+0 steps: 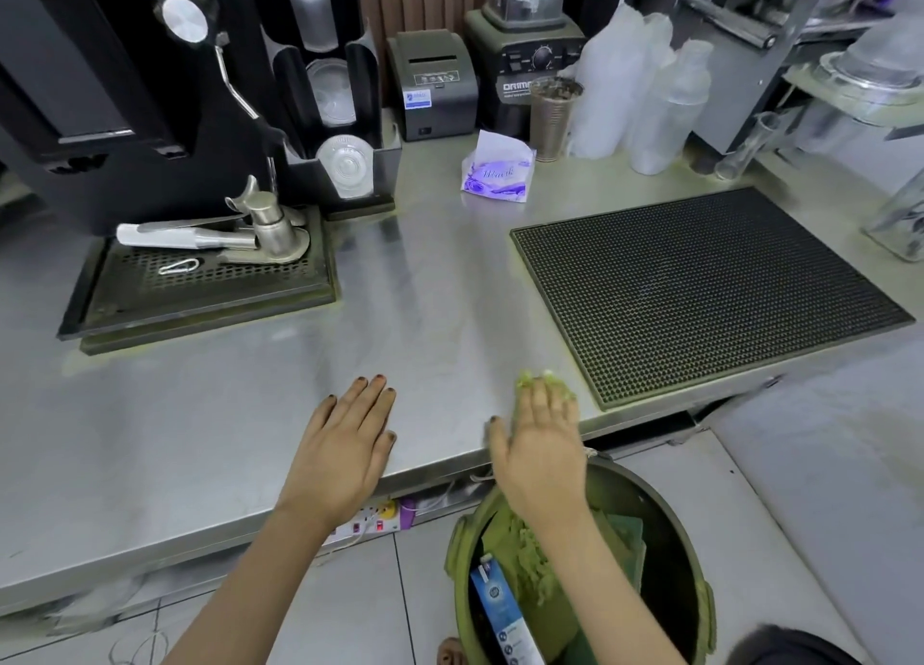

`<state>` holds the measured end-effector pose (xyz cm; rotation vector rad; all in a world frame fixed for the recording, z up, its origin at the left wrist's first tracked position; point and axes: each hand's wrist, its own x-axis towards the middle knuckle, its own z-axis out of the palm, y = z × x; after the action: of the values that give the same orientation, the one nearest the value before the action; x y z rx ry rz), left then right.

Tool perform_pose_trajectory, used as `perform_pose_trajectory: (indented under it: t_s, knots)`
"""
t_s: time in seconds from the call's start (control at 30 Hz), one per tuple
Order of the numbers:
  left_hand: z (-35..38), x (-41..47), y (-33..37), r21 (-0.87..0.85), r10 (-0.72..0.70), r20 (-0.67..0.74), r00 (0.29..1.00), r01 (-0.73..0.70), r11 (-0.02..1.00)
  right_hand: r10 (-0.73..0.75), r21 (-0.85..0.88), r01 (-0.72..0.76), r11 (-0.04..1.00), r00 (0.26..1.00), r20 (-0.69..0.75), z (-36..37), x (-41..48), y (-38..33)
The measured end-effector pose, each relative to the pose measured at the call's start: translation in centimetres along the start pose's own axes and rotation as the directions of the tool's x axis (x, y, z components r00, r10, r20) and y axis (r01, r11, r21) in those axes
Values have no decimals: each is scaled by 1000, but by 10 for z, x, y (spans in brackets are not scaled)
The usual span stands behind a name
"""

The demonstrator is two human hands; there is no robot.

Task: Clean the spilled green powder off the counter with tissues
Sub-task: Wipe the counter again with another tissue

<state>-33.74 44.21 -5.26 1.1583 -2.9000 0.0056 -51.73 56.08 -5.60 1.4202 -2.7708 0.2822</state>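
Stainless steel shows bare and streaky across the middle of the counter [440,289], so the bulk of the wiping looks done. The left hand [345,444] lies flat on the steel at 7 o'clock, fingers straight and holding nothing, their tips darkened. The right hand [542,444], at 5 o'clock on the counter's front edge, presses with nearly straight fingers on a green-stained tissue [530,378], which peeks out beyond the fingertips just beside the near corner of the black bar mat [700,289]. Directly below that edge stands a bin [665,504], its rim dusted green, holding soiled tissues [530,564] and a blue carton [500,609]. I judge that this wad is about to be swept over the edge into it.

What is left is thin. Green powder [100,359] clings along the front and side of the drip tray [200,289] at 9 o'clock, and a faint tint runs round the mat's border and the back of the counter at 1 o'clock. The tissue pack [497,174] sits at 12 o'clock, within reach for those edges.
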Motion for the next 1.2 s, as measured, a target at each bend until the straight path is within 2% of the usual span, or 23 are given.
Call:
perform_pose_trajectory:
  t_s: [0.1,0.17,0.23,0.33,0.4,0.5,0.6,0.67,0.73,0.8,0.83,0.9,0.97,1.03,1.2]
  knots:
    - [3,0,0,6,11,-9,1000,-11,1000,-227,68,226,972,974,9,4,-27,-24]
    - [5,1,-2,4,15,-8,1000,-15,1000,-322,59,322,945,947,-6,-4,-32,-13]
    - [6,1,-3,8,14,-14,1000,-14,1000,-286,27,286,958,958,-7,-8,-21,7]
    - [6,1,-2,8,18,-31,999,-18,1000,-63,65,65,996,997,-36,-9,4,25]
    - [5,1,-2,10,17,-44,999,-16,1000,2,91,0,996,1000,-22,-6,7,7]
    - [5,1,-2,3,21,-44,999,-21,1000,-157,152,149,977,987,39,-1,-20,-38]
    - [5,2,-3,-1,17,-34,999,-17,1000,-316,133,308,942,948,41,-10,-38,-36]
    - [6,2,-3,6,11,-24,1000,-11,1000,-252,60,250,966,967,23,-13,-23,-7]
    - [7,2,-4,2,8,-20,1000,-8,1000,-79,21,78,997,997,9,-15,3,21]
    - [7,1,-4,-6,8,-19,1000,-8,1000,40,13,-41,999,999,12,-13,20,26]
    - [7,1,-4,-9,8,-21,1000,-8,1000,51,8,-51,999,999,6,-11,21,16]
    - [6,1,-3,-19,8,-28,1000,-9,1000,-40,20,40,999,999,13,-4,4,-16]
    - [6,1,-3,-36,12,-33,999,-13,999,-207,63,205,977,978,37,0,-28,-40]
    - [6,1,-3,-43,15,-40,999,-17,999,-307,79,301,950,949,68,-5,-47,-36]
    - [7,1,-3,-24,-4,-33,999,3,1000,-156,-14,157,988,987,37,-10,-31,10]
